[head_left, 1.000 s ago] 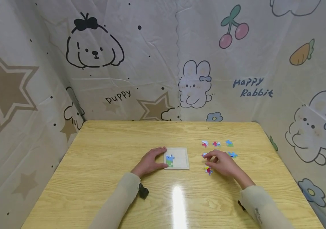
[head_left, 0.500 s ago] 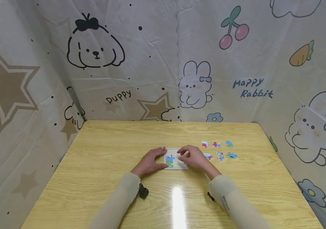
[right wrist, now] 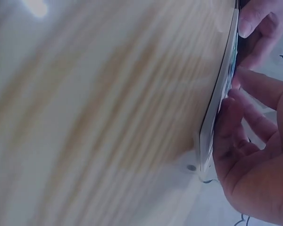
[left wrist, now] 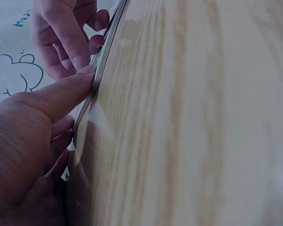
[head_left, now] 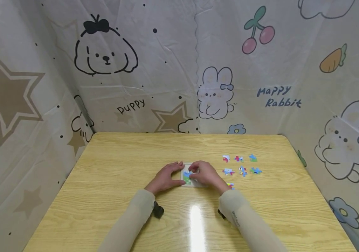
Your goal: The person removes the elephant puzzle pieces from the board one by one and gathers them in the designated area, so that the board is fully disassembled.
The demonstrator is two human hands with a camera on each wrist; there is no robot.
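Observation:
A small pale puzzle frame lies flat near the middle of the table. Blue and green puzzle pieces sit along its left side. My left hand holds the frame by its left edge, fingers at the far corner and thumb at the near one. Over the frame, my right hand has thumb and fingertips curled at the blue puzzle piece, partly hiding it and the frame's right half. In the right wrist view, the fingers of the right hand are bent close to the frame's edge.
Several loose puzzle pieces lie in rows to the right, among them a blue-and-green piece and a white-and-red piece. A yellow, blue and red piece is partly behind my right wrist. Printed cloth hangs beyond the wooden table.
My right hand has moved left from the loose pieces to the frame and on to the blue piece at its left side. The left hand and frame have stayed in place.

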